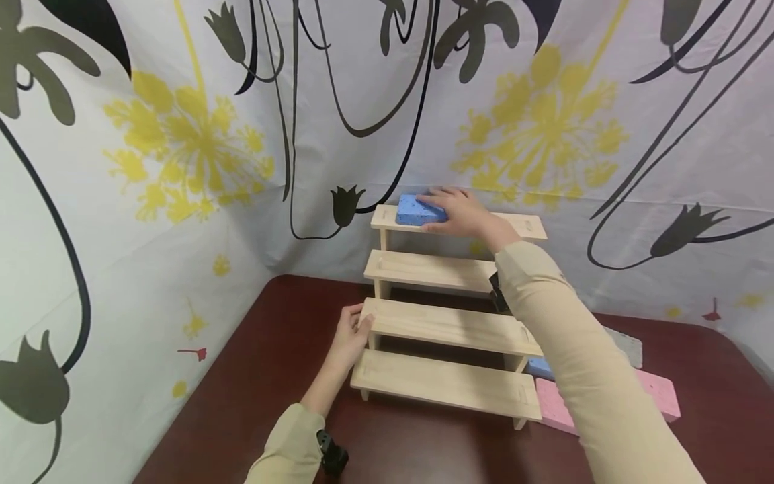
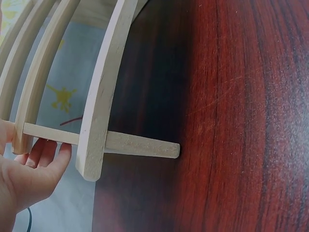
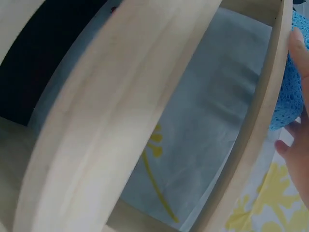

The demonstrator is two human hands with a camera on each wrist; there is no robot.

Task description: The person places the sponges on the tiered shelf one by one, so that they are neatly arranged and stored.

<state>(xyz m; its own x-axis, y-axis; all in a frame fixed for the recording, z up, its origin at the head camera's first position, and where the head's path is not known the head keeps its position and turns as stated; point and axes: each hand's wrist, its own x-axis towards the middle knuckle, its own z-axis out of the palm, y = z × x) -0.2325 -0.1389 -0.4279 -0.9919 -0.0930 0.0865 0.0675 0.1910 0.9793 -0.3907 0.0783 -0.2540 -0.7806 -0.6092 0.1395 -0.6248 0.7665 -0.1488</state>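
Observation:
A pale wooden stepped rack (image 1: pixel 445 384) with several tiers stands on the table. On the left part of its top tier lies a blue sponge (image 1: pixel 416 210), and my right hand (image 1: pixel 462 214) grips it from the right. The right wrist view shows the same sponge (image 3: pixel 288 94) at the right edge, with fingers on either side; part of that hand is cut off. My left hand (image 1: pixel 351 339) holds the left end of the second tier from the bottom. In the left wrist view, its fingers (image 2: pixel 47 153) curl behind the rack's side rail (image 2: pixel 50 133).
Right of the rack lie pink sponges (image 1: pixel 660 393), another blue sponge (image 1: pixel 540 368) and a grey piece (image 1: pixel 627 346), partly hidden by the right sleeve (image 1: pixel 562 336). A patterned cloth (image 1: pixel 375 87) hangs behind and left of the dark red table (image 1: pixel 254 376).

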